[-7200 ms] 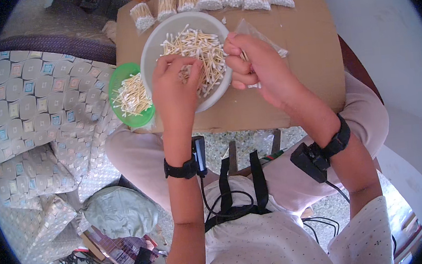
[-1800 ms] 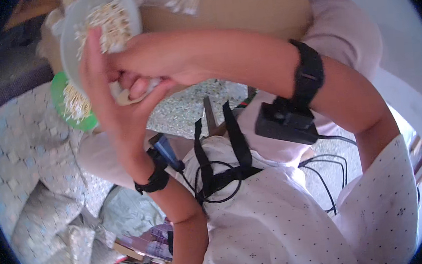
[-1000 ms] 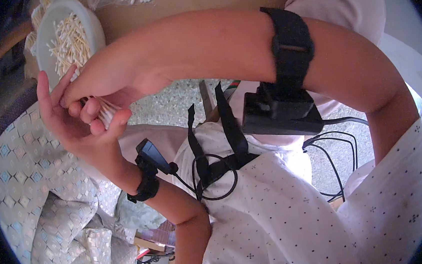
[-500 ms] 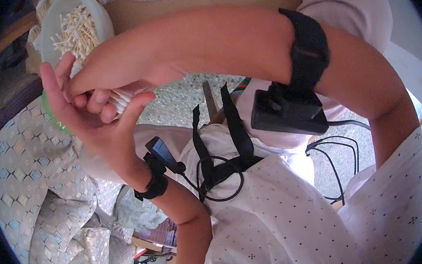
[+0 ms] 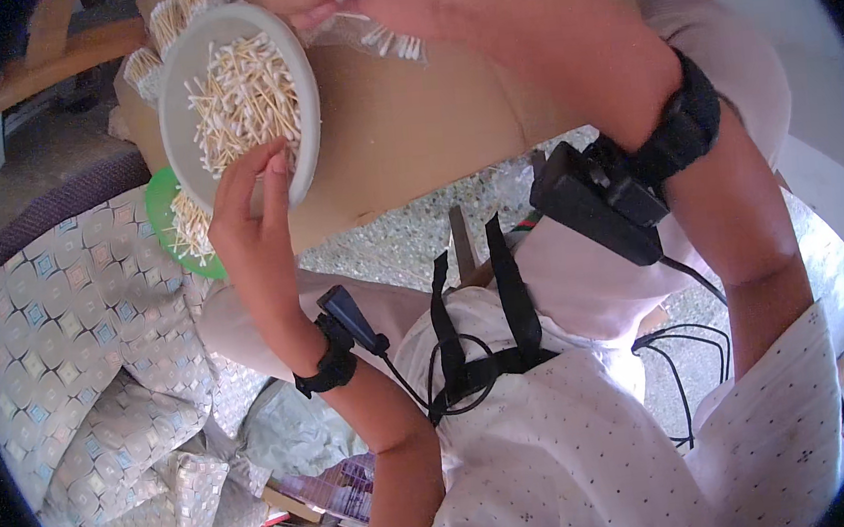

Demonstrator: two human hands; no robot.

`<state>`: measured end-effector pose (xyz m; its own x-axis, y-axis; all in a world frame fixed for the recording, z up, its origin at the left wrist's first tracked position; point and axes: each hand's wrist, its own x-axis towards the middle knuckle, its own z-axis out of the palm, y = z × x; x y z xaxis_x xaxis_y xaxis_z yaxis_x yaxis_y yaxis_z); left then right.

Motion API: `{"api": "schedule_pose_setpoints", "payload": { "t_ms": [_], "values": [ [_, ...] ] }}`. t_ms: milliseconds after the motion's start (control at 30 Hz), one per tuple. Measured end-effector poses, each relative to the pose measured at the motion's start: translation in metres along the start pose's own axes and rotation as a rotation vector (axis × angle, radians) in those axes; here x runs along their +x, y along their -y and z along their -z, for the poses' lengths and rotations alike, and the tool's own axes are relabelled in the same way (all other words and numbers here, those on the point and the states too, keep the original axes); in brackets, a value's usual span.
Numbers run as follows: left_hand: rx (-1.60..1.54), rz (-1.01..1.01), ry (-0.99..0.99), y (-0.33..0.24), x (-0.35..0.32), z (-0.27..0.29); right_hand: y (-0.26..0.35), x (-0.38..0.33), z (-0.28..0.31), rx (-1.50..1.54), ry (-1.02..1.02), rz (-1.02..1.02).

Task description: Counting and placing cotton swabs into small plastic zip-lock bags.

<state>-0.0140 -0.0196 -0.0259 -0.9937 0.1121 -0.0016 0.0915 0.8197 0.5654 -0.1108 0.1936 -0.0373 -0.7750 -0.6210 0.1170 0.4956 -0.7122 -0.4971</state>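
Observation:
A pale round bowl [image 5: 310, 103] holds a heap of cotton swabs [image 5: 245, 103] with light wooden sticks and white tips. My left hand [image 5: 252, 213] reaches over its near rim, thumb and forefinger pinched together at the heap's edge; what lies between them is too small to make out. At the top edge, partly out of view and blurred, my right hand [image 5: 389, 0] is closed on cotton swabs whose white tips show at the fingers. Under that hand lies a clear plastic bag [image 5: 410, 49] with more swabs in it.
The bowl stands on a brown cardboard surface [image 5: 450, 121]. Bundled swabs [image 5: 165, 25] in clear wrap sit beyond the bowl. A green dish [image 5: 158, 211] with swabs is beside it at left. Patterned cloth [image 5: 66, 325] covers the left side; cables [image 5: 686, 351] hang at right.
My hands were together at the left, with swabs between them. They have parted: the right moved up and right to the bag, the left up to the bowl. The view has shifted, showing more cardboard.

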Motion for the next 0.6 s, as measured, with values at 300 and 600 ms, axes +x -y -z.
{"api": "schedule_pose_setpoints", "payload": {
  "t_ms": [300,600],
  "values": [
    [0.043,0.026,0.010,-0.001,0.023,-0.010,-0.030,0.013,0.003,-0.166,-0.224,-0.080],
    [0.083,0.086,-0.224,0.012,0.011,0.000,-0.040,0.024,0.010,-0.850,-0.350,0.048]
  ]
}}
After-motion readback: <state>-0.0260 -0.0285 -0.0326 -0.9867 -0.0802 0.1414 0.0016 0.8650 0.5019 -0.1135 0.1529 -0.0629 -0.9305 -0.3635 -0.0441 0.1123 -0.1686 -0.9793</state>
